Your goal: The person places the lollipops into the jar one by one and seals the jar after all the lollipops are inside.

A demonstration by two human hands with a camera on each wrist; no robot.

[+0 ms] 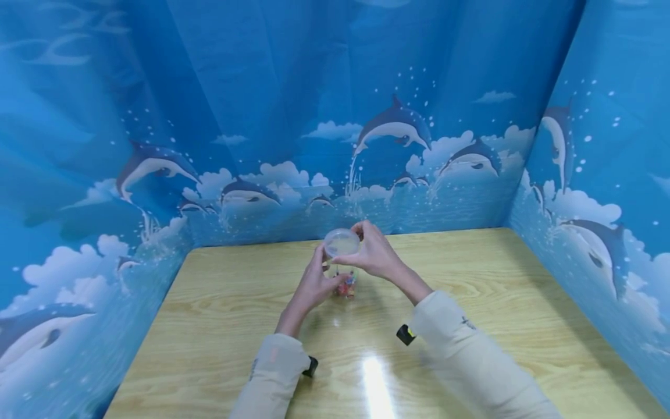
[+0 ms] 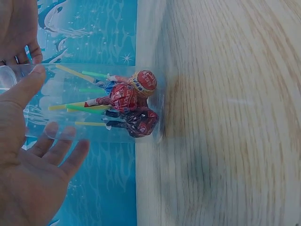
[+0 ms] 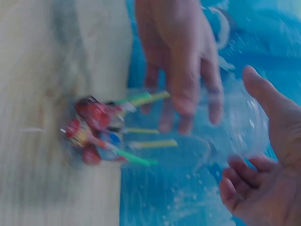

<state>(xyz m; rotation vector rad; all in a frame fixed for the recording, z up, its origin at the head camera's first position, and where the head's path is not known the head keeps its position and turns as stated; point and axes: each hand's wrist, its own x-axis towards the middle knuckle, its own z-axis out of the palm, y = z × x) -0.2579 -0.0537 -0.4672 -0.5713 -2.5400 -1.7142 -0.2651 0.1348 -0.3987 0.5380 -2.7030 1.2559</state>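
Note:
A clear plastic jar [image 2: 51, 101] stands upright on the table, with several lollipops [image 2: 134, 101] inside. Their red and dark wrapped heads lie at the bottom, and yellow and green sticks point up. My left hand [image 1: 314, 285] holds the jar's side, thumb on one face and fingers on the other. Over the jar's top, a round translucent lid [image 1: 341, 243] shows in the head view. My right hand [image 1: 377, 253] grips this lid by its edge between thumb and fingers. Whether the lid is seated or loose cannot be told. Motion blurs the right wrist view.
The jar rests on a light wood-grain table [image 1: 230, 326], toward its far edge. Blue curtains [image 1: 293, 116] printed with dolphins and clouds rise behind the table and along both sides. Small black devices [image 1: 405, 334] sit at both cuffs.

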